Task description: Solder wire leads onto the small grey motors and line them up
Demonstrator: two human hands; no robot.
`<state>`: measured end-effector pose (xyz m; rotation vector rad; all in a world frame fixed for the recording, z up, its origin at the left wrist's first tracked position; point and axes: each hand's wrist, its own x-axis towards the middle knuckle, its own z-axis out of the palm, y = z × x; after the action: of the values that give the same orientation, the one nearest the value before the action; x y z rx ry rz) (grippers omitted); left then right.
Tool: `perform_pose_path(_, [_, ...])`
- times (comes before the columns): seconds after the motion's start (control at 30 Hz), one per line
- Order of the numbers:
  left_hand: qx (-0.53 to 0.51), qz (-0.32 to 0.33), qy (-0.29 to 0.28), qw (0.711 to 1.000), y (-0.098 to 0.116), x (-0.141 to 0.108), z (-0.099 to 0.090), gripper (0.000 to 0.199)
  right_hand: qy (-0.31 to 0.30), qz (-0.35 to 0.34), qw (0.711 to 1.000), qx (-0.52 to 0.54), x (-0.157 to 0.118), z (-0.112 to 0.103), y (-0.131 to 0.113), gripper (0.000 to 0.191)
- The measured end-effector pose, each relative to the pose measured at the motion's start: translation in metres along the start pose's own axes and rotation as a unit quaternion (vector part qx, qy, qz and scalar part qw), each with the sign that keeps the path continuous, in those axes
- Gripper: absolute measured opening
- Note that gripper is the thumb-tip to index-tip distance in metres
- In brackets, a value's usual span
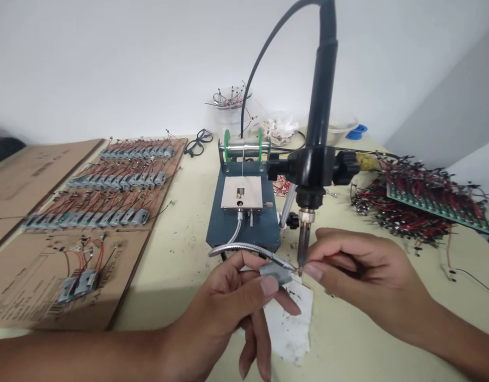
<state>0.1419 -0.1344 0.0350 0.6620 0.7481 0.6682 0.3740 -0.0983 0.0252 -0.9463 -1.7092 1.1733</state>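
Observation:
Between the thumb and fingers of my left hand [236, 302] is a small grey part [277, 272], its far end close to the soldering iron tip [301, 268]. The black soldering iron [321, 90] points straight down in a stand clamp. My right hand [359, 270] is pinched just right of the tip, with a thin red wire [332, 257] showing between its fingers; the wire's end is hidden. A curved metal solder feed tube [248, 246] reaches over the grey part to the tip. Underneath lies a speckled white paper [288, 329].
The blue solder feeder [216, 212] carries a green-rimmed solder reel [244, 149]. At left, cardboard [141, 254] holds rows of wired grey parts [117, 178]. Wired green circuit boards [439, 204] are heaped at right. Glasses [197, 143] and a tub of wires [228, 109] stand behind.

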Motion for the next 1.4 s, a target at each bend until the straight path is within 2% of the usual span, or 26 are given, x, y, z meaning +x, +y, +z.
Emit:
perform_pose_path(0.6, [0.015, 0.031, 0.014, 0.999, 0.003, -0.007, 0.005, 0.038, 0.027, 0.025, 0.999, -0.011, -0.001, 0.0, -0.013, 0.011])
perform_pose_path(1.4, [0.01, 0.021, 0.033, 0.999, 0.005, -0.006, 0.005, 0.037, 0.015, -0.001, 0.999, -0.029, 0.001, 0.0, -0.012, 0.011])
